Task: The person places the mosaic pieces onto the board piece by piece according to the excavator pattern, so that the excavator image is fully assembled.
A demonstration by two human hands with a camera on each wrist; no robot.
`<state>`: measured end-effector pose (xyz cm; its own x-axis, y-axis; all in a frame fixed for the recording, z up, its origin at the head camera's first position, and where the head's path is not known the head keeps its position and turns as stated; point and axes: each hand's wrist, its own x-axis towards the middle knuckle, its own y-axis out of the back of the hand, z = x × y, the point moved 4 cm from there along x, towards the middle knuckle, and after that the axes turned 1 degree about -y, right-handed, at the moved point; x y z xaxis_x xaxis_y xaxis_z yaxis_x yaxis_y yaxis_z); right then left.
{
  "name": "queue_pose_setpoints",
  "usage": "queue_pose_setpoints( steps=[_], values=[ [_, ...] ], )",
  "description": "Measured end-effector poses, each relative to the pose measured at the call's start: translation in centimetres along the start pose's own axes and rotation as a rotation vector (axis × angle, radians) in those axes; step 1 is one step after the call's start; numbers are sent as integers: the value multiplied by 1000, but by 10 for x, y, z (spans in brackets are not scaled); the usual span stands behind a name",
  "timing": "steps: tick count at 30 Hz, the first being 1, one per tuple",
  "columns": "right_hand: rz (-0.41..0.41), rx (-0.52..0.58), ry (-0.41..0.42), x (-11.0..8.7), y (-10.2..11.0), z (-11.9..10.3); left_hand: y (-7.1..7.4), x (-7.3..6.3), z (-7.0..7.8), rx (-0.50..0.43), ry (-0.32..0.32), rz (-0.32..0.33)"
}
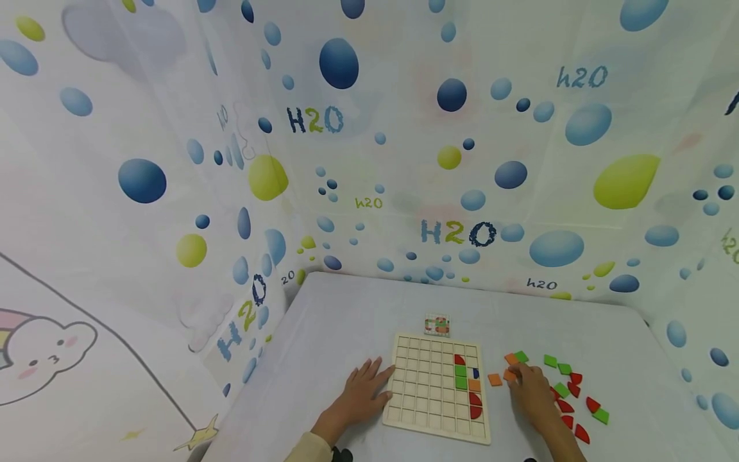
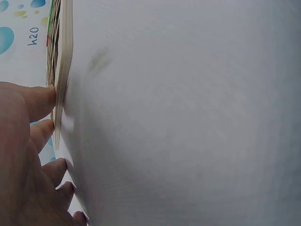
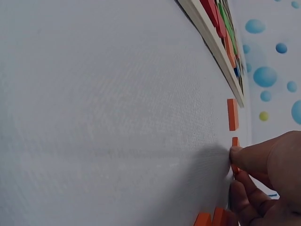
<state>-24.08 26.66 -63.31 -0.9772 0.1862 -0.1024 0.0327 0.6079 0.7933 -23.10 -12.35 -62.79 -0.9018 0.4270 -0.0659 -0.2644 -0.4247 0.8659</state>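
Note:
A wooden grid board (image 1: pixel 430 410) lies on the table, with red, green, orange and blue pieces in its right-hand columns. My left hand (image 1: pixel 362 393) rests with fingers spread at the board's left edge, thumb and a finger touching its side; the left wrist view shows those fingertips against the wooden rim (image 2: pixel 65 56). To the right of the board, my right hand (image 1: pixel 532 393) pinches an orange square tile (image 3: pixel 235 141) between thumb and fingers, low over the table. Another orange square (image 1: pixel 494 380) lies between that hand and the board.
A small patterned card (image 1: pixel 437 325) lies just behind the board. Several red quarter-round pieces (image 1: pixel 582 434) and green squares (image 1: pixel 550 360) are scattered at the right. A printed curtain (image 1: pixel 392 160) hangs behind the white table (image 1: pixel 340 314).

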Motion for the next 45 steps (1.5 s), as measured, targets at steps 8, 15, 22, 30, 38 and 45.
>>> queue_pose_setpoints(
  steps=[8, 15, 22, 30, 38, 45],
  values=[
    [2, -74, 8, -3, -1, 1, 0, -1, 2, -15, -23, 18],
    [-22, -140, 25, -11, 2, 1, 0, -1, 2, -7, -14, 10],
    [-125, -176, 44, -13, 5, 2, -2, 1, -1, 22, -10, 11],
    [-181, -162, 50, -20, 4, -10, -2, 1, -2, 17, -3, -3],
    [-125, -159, 134, -23, -10, -37, -3, 2, -3, 26, -3, 1],
    [-100, -199, 275, -35, -34, -64, -2, 1, -2, 24, 6, -6]
  ],
)
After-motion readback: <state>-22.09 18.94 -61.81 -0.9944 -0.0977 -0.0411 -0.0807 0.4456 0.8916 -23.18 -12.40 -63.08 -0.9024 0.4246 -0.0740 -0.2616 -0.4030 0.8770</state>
